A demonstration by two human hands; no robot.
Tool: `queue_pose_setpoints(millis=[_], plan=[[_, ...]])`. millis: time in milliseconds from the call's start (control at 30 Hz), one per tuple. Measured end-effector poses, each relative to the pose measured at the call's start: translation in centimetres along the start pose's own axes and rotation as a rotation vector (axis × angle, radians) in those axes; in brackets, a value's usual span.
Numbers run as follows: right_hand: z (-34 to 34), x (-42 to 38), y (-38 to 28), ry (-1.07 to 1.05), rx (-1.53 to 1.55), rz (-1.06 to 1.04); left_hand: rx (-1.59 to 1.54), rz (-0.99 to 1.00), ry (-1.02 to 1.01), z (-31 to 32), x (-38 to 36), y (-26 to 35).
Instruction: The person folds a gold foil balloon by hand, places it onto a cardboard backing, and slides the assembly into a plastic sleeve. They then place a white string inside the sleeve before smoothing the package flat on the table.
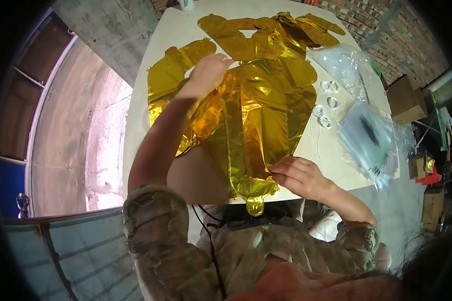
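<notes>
A flat gold foil balloon (263,108) lies across the near half of the table, creased lengthwise, with its narrow tail hanging over the front edge. My right hand (300,178) pinches the foil's near right edge between closed fingers. Reaching across to the far side, my left hand (209,72) has its fingertips closed at the foil's upper edge. Beneath my left forearm, more gold foil (173,70) spreads to the left. Another flat gold foil piece (256,37) with red spots lies behind, at the far end.
Several small coils of white ribbon (325,122) lie to the right. Beyond them are a clear plastic bag (339,62) and a stack of clear plastic sleeves (364,135). A white cup-like object (187,4) stands at the far edge. Cardboard boxes (406,100) sit off the table's right side.
</notes>
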State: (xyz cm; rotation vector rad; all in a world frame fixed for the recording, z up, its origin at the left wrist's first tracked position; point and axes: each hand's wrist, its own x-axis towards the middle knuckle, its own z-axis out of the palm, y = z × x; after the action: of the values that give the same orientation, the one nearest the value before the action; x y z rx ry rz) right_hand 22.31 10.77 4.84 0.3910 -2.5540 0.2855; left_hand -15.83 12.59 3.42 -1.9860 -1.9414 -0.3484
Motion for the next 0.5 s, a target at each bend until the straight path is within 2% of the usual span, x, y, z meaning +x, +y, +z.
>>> queue_pose_setpoints(millis=[33,67,133,167,233,267,333,467,500], plan=[[0.3,-0.2,0.0,-0.001,0.001,0.000,-0.077,-0.102,-0.041,-0.3,-0.5,0.0],[0.5,-0.3,0.0,0.005,0.017,0.002,-0.078,-0.104,-0.041,-1.0,-0.9,0.7],[0.7,-0.3,0.0,0.010,0.033,0.003,-0.357,-0.541,-0.059,-2.2,-1.2,1.9],[0.7,-0.1,0.0,0.019,0.040,-0.002,-0.359,-0.544,-0.060,-1.9,-1.3,1.7],[0.9,0.3,0.0,0.025,0.047,-0.007,-0.865,-0.747,-0.155,-1.3,-1.2,1.3],[1.2,0.7,0.1,0.029,0.025,-0.027,-0.869,-0.748,-0.157,-1.1,-1.1,1.1],[1.8,1.4,0.4,0.030,0.006,-0.044,-0.835,-0.737,-0.310,-0.8,-0.9,1.0],[2.9,2.1,1.1,0.034,-0.069,-0.138,-0.988,-0.844,-0.267,-1.7,0.2,2.7],[3.0,2.1,1.2,0.045,-0.083,-0.182,-0.899,-0.837,-0.366,-1.7,0.8,2.8]])
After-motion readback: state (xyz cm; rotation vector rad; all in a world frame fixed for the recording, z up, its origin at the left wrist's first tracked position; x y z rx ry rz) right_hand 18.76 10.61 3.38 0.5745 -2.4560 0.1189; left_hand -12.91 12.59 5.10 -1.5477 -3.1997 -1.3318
